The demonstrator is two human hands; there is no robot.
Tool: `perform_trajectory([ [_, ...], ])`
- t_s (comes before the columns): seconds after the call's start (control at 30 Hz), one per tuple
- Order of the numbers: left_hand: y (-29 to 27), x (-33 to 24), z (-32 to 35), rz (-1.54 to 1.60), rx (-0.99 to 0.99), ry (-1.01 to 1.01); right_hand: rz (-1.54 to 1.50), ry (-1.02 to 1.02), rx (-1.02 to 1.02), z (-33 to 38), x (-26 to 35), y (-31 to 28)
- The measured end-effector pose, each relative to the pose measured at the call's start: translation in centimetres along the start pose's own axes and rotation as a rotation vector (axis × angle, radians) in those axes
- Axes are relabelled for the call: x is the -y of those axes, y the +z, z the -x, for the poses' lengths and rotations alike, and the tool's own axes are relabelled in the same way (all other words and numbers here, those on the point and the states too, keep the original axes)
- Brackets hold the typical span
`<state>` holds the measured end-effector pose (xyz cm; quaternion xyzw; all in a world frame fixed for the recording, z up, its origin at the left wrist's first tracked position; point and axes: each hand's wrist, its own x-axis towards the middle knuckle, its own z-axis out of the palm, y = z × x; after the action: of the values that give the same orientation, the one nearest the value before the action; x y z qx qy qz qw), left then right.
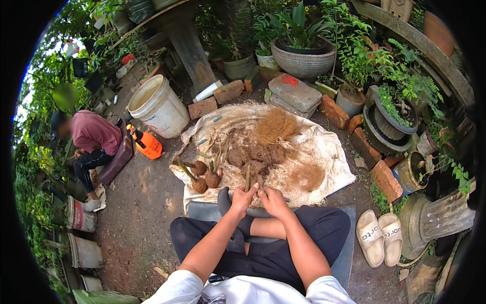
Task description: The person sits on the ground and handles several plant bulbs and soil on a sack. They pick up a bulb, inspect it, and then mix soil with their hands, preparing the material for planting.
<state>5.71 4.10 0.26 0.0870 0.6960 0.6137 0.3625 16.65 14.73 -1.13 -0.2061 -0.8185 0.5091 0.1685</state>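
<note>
A plant cutting (248, 178), a thin upright stem with its lower end hidden in the person's grasp, rises from between the two hands at the near edge of a pale woven sack (329, 167) spread on the ground. The left hand (243, 197) is curled closed around the base of the stem from the left, fingers folded in. The right hand (272, 200) is cupped against it from the right, fingers bent and pressed inward; what exactly lies under its palm cannot be told, though it looks like a brown clump at the stem's foot. The two hands touch each other, with the stem poking up just above the knuckles.

Just beyond the hands, on the sack, lies a heap of brown soil clods (250, 154). Further back sits a tuft of tan coconut fibre (276, 125), and a smaller patch of fibre (309, 176) lies to the right. To the left of the hands, three finished mud balls with stems (201, 177) rest near the sack's left edge.

The person sits cross-legged in dark trousers on a grey mat (349, 248). A pair of cream slippers (379, 237) lies to the right of the mat. A white bucket (158, 106) and an orange spray bottle (146, 143) stand off to the left rear, near another person in a maroon shirt (93, 133) who crouches well apart. Bricks (218, 99) and potted plants (304, 53) ring the far side.
</note>
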Motion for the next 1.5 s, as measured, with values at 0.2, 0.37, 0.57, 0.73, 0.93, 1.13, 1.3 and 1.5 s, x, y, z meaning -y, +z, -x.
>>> perform_trajectory([
  [0.2,0.0,-0.2,-0.4,-0.09,-0.068,0.019,0.049,-0.018,-0.014,0.0,0.4,-0.1],
  [0.37,-1.0,0.0,-1.4,-0.191,-0.17,0.06,0.108,0.021,-0.016,0.2,0.7,-0.4],
  [0.57,-3.5,-0.9,-3.8,-0.303,-0.226,0.102,0.142,0.139,-0.069,0.2,0.4,-1.6],
  [0.73,-5.4,-2.9,-6.1,-0.471,-0.324,0.19,0.106,0.292,-0.174,-0.2,-0.5,-2.8],
  [0.93,-4.2,-7.2,-7.3,-1.009,-0.145,0.235,0.095,0.237,-0.227,-0.6,-1.3,-1.2],
  [1.13,-1.8,-8.5,-8.7,-0.874,0.007,0.227,0.029,0.235,-0.136,-0.6,-1.4,-1.2],
  [1.3,-0.4,-7.2,-7.9,-0.673,0.233,0.145,-0.014,0.04,-0.207,-0.6,-1.1,-1.1],
  [1.5,-0.1,-7.2,-6.4,-0.642,0.342,0.011,0.017,0.057,-0.175,-0.7,-1.4,-0.9],
])
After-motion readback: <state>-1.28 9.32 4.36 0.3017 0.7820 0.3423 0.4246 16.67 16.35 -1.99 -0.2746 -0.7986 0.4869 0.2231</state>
